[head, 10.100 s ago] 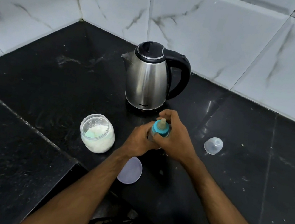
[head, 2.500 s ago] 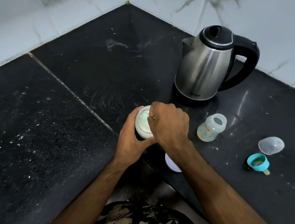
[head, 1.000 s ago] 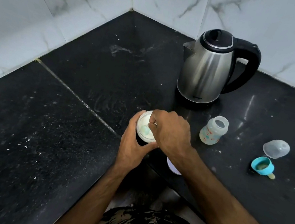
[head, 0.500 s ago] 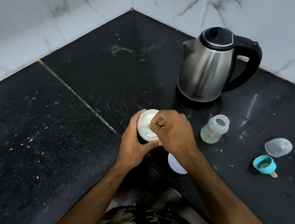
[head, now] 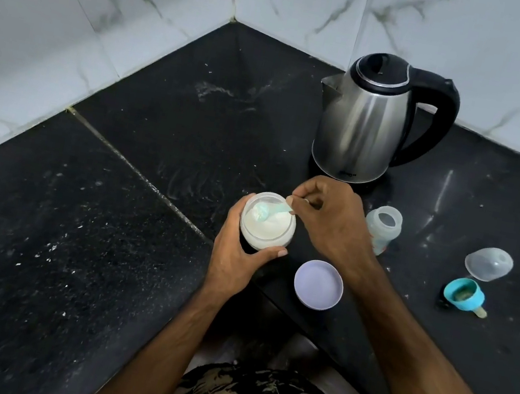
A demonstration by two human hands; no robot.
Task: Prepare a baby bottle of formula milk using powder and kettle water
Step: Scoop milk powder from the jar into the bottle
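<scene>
While the powder jar (head: 267, 222) is gripped on the worktop (head: 105, 239) by the left hand (head: 234, 258), the scoop (head: 270, 210), pinched by the right hand (head: 327, 222), has been raised loaded; transfer to the open bottle (head: 382, 229) is judged next.

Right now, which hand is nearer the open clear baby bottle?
Right. The right hand, pinching the pale green scoop, sits just beside the open clear baby bottle; the left hand grips the powder jar farther away.
</scene>
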